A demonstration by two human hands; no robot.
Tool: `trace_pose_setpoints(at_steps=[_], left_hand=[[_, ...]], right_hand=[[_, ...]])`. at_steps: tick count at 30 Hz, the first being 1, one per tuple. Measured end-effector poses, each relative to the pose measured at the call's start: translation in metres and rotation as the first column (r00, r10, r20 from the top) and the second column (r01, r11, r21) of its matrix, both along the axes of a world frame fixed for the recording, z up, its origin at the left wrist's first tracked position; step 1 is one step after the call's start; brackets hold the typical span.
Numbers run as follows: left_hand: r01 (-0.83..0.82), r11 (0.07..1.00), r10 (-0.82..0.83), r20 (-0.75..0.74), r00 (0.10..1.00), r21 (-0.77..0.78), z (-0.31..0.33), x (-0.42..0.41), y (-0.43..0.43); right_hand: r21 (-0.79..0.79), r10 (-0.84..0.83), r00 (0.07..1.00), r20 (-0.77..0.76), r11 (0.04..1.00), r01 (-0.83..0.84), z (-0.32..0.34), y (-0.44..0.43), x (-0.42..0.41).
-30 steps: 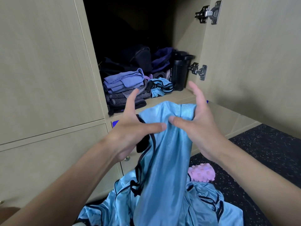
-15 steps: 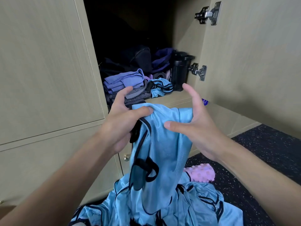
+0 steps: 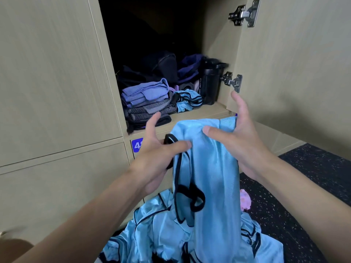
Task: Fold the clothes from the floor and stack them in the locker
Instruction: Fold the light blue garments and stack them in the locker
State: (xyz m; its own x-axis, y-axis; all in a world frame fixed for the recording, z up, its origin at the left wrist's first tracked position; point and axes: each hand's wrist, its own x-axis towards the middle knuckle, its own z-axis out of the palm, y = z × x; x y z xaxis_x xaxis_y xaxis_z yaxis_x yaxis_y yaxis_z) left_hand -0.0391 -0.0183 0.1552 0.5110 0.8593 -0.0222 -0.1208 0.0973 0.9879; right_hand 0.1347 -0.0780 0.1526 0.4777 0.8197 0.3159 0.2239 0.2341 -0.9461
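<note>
The shirt [image 3: 214,168] is shiny light blue with black edges. The pile of clothes [image 3: 161,234] is the same light blue with thin black lines. The floor [image 3: 313,177] is black with tiny pale dots. The locker [image 3: 57,73] is light brown with fine wood lines. The folded clothes [image 3: 146,103] are purple on top, grey in the middle and black at the bottom. The bottle [image 3: 209,84] is black. The bumpy thing [image 3: 246,201] is pink.

Gym changing room: bank of beige wood-grain lockers [image 3: 57,73], blue number plate [image 3: 137,145], black speckled rubber floor [image 3: 313,168], black plastic sport bottle [image 3: 209,82] inside open one.
</note>
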Motion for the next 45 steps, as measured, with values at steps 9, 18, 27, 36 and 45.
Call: trace_pose_setpoints(at_steps=[9, 18, 27, 36, 45], left_hand=[[-0.152, 0.986, 0.157, 0.091, 0.983, -0.064, 0.021, -0.008, 0.019], [-0.044, 0.998, 0.049, 0.134, 0.99, -0.038, 0.025, -0.016, 0.031], [0.017, 0.997, -0.004, 0.167, 0.986, -0.073, 0.026, -0.018, 0.026], [-0.04, 0.999, 0.043, 0.072, 0.997, -0.034, 0.025, -0.02, 0.029], [0.113, 0.967, -0.063, -0.213, 0.975, 0.229, 0.021, -0.023, 0.027]], right_hand=[[-0.073, -0.119, 0.992, -0.032, 0.991, 0.116, 0.006, -0.006, 0.012], [-0.085, -0.068, 0.997, 0.028, 0.994, 0.07, 0.012, -0.011, 0.009], [-0.059, -0.14, 0.968, -0.21, 0.99, 0.131, 0.008, -0.012, 0.005], [-0.114, -0.02, 0.986, -0.168, 0.993, 0.001, 0.021, -0.022, 0.005], [-0.257, -0.015, 0.894, 0.447, 0.956, 0.144, 0.018, -0.021, 0.009]])
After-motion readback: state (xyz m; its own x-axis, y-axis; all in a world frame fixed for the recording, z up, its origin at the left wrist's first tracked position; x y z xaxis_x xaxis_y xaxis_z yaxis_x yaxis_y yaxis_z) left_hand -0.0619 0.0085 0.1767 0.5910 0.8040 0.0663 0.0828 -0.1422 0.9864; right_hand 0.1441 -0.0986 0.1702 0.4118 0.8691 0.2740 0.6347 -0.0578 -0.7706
